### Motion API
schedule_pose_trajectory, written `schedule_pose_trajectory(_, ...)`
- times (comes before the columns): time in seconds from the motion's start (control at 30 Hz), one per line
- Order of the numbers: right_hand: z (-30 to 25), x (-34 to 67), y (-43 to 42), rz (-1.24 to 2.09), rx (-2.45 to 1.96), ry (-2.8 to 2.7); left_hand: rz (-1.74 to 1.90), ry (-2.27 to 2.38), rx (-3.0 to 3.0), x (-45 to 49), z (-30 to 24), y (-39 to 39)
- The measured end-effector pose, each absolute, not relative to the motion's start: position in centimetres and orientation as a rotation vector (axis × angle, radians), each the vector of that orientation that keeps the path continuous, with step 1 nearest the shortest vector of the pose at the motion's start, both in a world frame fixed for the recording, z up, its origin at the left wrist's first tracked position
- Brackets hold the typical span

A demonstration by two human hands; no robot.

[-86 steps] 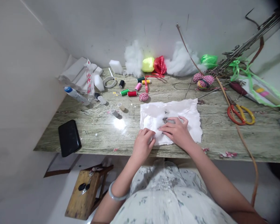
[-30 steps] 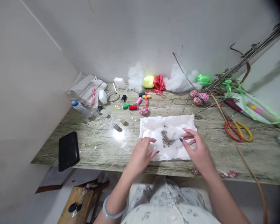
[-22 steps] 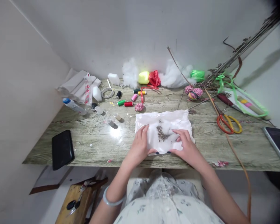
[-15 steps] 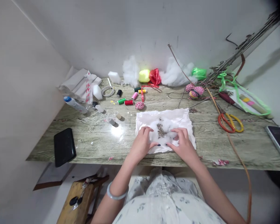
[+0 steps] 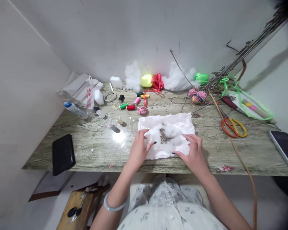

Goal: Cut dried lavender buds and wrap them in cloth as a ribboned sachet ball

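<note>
Clear plastic with red marks (image 5: pixel 89 95) is bunched at the back left, near white blocks. A blue-capped bottle (image 5: pixel 75 110) is tipped over in front of it. A grey pot (image 5: pixel 112 126) and a cream pot (image 5: pixel 119 120) are placed side by side; what is kept inside cannot be told. At the right, yellow and pink bits are seen in a green-edged packet (image 5: pixel 256 108).

The wooden-looking surface (image 5: pixel 103 153) is pushed up to a grey wall (image 5: pixel 124 32). Bright thread spools (image 5: pixel 131 108) are scattered near the middle, and scissors (image 5: pixel 234 127) are laid at the right. A wooden stool (image 5: pixel 74 210) is seen below, at the left.

A crumpled white sheet (image 5: pixel 182 118) is spread out near the front edge of the surface, between the hands. White fluff (image 5: pixel 172 130) is piled on it, and little brown bits (image 5: pixel 163 138) are gathered in the fluff. The left hand (image 5: pixel 139 147) is held at the sheet's left edge, and the right hand (image 5: pixel 194 155) at its right. On both, the fingers are bent and loosely spread, with the thumbs kept apart from them.
</note>
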State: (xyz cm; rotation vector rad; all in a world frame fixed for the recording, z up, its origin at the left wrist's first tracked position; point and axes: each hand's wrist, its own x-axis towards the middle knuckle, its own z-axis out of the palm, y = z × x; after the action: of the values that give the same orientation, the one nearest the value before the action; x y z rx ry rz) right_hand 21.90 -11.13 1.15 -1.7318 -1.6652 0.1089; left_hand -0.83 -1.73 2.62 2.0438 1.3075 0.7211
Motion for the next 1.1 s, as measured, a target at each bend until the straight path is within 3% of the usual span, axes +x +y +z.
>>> schedule_pose_trajectory(0.27, 1.0, 19.7, -10.8, 0.236, -1.628, -1.986, 0.660, 1.277, 2.092, -1.2, 4.1, -1.9)
schedule_pose_trajectory(0.47, 0.3, 24.4, -13.3, 0.170, -1.817, -1.491, 0.627, 1.585, 2.056, -6.9, 3.4, -3.2)
schedule_pose_trajectory(0.6, -0.8, 27.9, -12.9, 0.574, -1.911, -1.062, 0.552, 1.520, 1.820, -7.7, 2.9, -4.1)
schedule_pose_trajectory(0.73, -0.7, 28.6, -11.5, 0.868, -1.995, -1.029, 0.543, 1.521, 1.641, -5.8, 2.7, -4.1)
schedule_pose_trajectory(0.97, 0.2, 27.2, -10.5, 0.882, -2.148, -1.167, 0.392, 1.429, 1.822, -3.5, 3.3, -3.5)
schedule_pose_trajectory(1.1, -0.1, 27.1, -10.6, 0.839, -2.141, -1.188, 0.482, 1.374, 1.714, -2.6, 3.6, -3.6)
